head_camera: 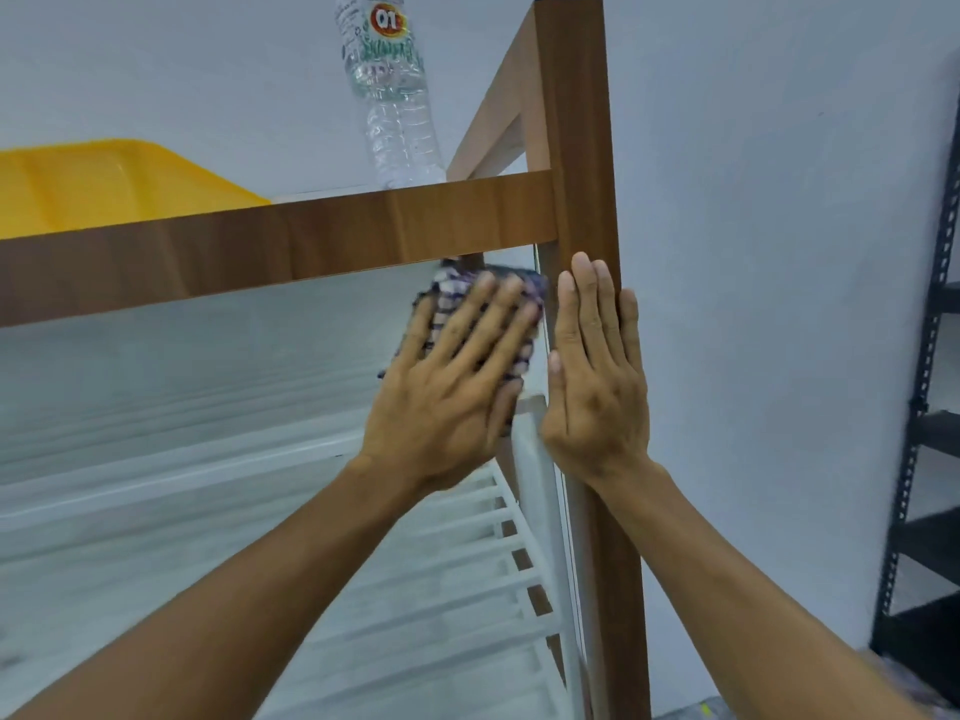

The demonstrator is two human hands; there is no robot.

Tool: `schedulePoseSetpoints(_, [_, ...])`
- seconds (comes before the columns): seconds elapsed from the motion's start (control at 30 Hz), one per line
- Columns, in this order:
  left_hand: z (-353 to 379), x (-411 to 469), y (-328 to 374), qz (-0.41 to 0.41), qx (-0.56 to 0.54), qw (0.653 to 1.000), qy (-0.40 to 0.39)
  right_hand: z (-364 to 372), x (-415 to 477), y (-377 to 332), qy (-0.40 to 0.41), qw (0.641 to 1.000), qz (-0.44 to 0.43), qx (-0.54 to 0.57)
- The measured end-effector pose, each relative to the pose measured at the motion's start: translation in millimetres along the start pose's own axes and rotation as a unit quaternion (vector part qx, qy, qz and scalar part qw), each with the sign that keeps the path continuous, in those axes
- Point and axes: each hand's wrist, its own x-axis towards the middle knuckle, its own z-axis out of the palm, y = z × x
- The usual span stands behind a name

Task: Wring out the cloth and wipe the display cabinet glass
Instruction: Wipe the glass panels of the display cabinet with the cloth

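Checked weave on the cloth (452, 298): dark purple-blue lines over white squares. Warm mid-brown on the cabinet frame (311, 236), with darker wood-grain streaks along each beam. Pale grey-white sheen across the glass (182, 381), blurred horizontal bands in it. White on the slatted shelves (467, 563) behind it. Plain bright yellow on the tray (104, 179), left edge of the cabinet top. Clear, colourless plastic on the bottle (400, 127), ribbed; label (382, 49) white with green print and a round red-and-orange badge with white characters. Flat pale blue-grey on the wall (779, 200). Black on the metal rack (930, 356), uprights dotted with rows of small punched holes.
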Motion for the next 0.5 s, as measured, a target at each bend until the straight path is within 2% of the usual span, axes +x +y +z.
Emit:
schedulePoseSetpoints(0.1, [1.6,14.5,19.0,-0.099,-0.022,0.995,0.018,0.1,-0.4,-0.8,0.002,1.000,0.003,0.010])
schedulePoseSetpoints(0.27, [9.8,-4.8,35.8,-0.024,-0.016,1.000,-0.007,-1.7,-1.6,2.6,-0.005,1.000,0.000,0.001])
schedulePoseSetpoints(0.43, [4.3,20.7,24.5,-0.066,-0.024,0.997,0.019,-1.7,-2.0,-1.6,-0.006,1.000,0.007,-0.012])
schedulePoseSetpoints(0.5, [3.6,16.0,23.7,-0.058,-0.026,0.998,0.017,-1.8,-3.6,-4.9,-0.017,0.999,0.024,-0.036])
